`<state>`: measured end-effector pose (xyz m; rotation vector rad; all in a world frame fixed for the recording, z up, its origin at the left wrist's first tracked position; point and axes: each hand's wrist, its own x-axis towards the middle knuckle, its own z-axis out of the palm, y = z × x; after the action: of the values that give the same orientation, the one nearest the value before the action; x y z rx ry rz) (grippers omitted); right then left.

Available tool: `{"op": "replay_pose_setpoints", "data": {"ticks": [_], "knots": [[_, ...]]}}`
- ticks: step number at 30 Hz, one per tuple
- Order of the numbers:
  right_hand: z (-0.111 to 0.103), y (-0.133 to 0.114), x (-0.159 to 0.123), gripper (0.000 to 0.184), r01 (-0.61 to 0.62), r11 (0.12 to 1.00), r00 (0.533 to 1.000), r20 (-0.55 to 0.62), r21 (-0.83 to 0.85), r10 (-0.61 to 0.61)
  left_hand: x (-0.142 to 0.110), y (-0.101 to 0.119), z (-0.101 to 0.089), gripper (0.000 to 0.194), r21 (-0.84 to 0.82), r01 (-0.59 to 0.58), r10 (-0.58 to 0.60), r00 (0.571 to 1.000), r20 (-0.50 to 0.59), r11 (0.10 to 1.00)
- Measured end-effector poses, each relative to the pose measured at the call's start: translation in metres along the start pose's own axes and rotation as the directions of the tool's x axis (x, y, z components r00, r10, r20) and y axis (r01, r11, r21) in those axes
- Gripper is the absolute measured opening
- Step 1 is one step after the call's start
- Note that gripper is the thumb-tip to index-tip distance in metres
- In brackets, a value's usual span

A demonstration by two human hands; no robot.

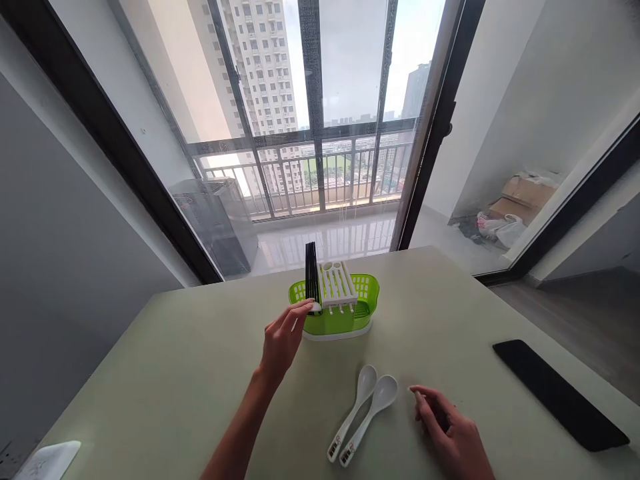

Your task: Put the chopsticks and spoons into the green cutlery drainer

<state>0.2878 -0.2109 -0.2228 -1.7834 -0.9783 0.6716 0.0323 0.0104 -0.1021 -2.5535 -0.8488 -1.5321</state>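
Observation:
A green cutlery basket with a white slotted insert stands on the pale green table. Several black chopsticks stand upright in its left side. My left hand reaches to the basket's left end, fingertips touching the white insert at the foot of the chopsticks, fingers apart and holding nothing. Two white spoons lie side by side on the table in front of the basket. My right hand rests on the table just right of the spoons, fingers loosely curled and empty.
A black phone lies flat near the table's right edge. A white object sits at the front left corner. Behind the table is a glass balcony door, with cardboard boxes and bags on the floor at the right.

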Motion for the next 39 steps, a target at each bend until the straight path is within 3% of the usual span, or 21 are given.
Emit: {"op": "replay_pose_setpoints", "data": {"ticks": [9, 17, 20, 23, 24, 26, 28, 30, 34, 39], "knots": [[-0.003, 0.006, 0.003, 0.048, -0.014, 0.999, 0.998, 0.065, -0.045, 0.016, -0.009, 0.0, -0.001, 0.021, 0.03, -0.026, 0.024, 0.999, 0.042, 0.999], [-0.001, 0.003, 0.001, 0.047, -0.009, 0.999, 1.0, 0.029, -0.033, 0.01, -0.013, 0.003, -0.009, 0.033, 0.073, -0.015, 0.01, 0.997, 0.071, 0.997], [-0.001, 0.001, 0.0, 0.048, -0.011, 0.999, 0.999, 0.036, -0.03, 0.012, -0.023, 0.013, -0.009, 0.04, 0.153, -0.027, 0.025, 1.0, 0.019, 0.988], [-0.002, 0.001, 0.002, 0.047, -0.003, 0.999, 0.999, 0.039, -0.035, 0.005, -0.042, 0.031, -0.003, 0.034, 0.177, -0.037, 0.047, 0.998, -0.052, 0.984], [-0.003, 0.0, 0.003, 0.046, 0.001, 0.999, 0.999, 0.037, -0.035, 0.0, -0.049, 0.038, 0.0, 0.03, 0.141, -0.051, 0.054, 0.998, -0.02, 0.989], [-0.004, -0.001, 0.003, 0.046, 0.011, 0.999, 0.999, 0.039, -0.035, -0.009, -0.062, 0.053, 0.009, 0.026, 0.017, -0.066, 0.062, 0.984, 0.166, 0.998], [-0.005, -0.002, 0.004, 0.046, 0.017, 0.999, 0.999, 0.043, -0.036, -0.015, -0.071, 0.066, 0.019, 0.028, -0.091, -0.015, 0.05, 0.916, 0.398, 0.996], [-0.005, -0.004, 0.003, 0.046, 0.017, 0.999, 0.999, 0.048, -0.029, -0.016, -0.077, 0.075, 0.03, 0.035, -0.12, 0.095, -0.014, 0.837, 0.547, 0.988], [-0.003, -0.005, 0.001, 0.045, 0.006, 1.0, 1.0, 0.025, -0.002, -0.006, -0.077, 0.082, 0.048, 0.045, -0.084, 0.291, -0.176, 0.757, 0.63, 0.953], [-0.002, -0.001, 0.003, 0.047, 0.013, 1.0, 0.999, 0.041, -0.004, -0.013, -0.074, 0.079, 0.063, 0.031, -0.08, 0.324, -0.198, 0.737, 0.646, 0.943]]}}
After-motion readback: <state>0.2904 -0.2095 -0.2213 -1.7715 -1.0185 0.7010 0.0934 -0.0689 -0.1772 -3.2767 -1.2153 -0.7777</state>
